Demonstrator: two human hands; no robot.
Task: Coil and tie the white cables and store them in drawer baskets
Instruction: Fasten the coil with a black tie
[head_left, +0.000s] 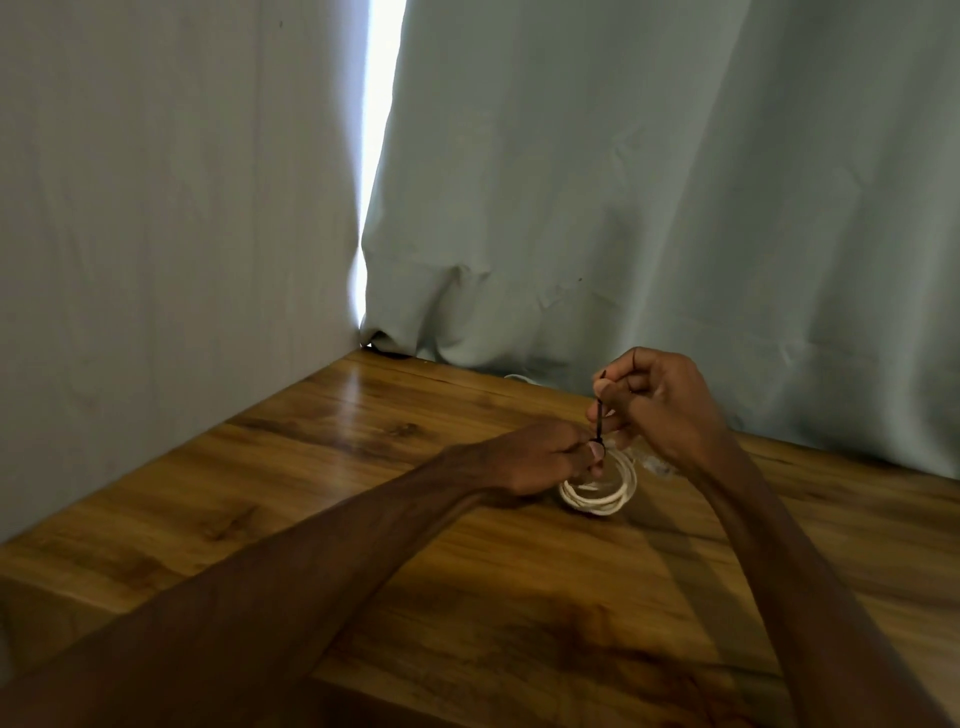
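Observation:
A small coil of white cable (602, 496) lies on the wooden table (363, 467), its far side lifted toward my hands. My left hand (540, 457) pinches the coil at the point where a thin black tie (599, 422) wraps it. My right hand (654, 400) is above and to the right, and its thumb and fingers pinch the upper end of the tie, which runs taut and nearly upright between the two hands. Part of the coil is hidden behind my left fingers.
A pale grey-green curtain (649, 208) hangs along the table's far edge, with a bright gap (382, 130) beside the wall (156, 234) on the left. A bit of white cable (519, 378) peeks out under the curtain. No drawer baskets are in view.

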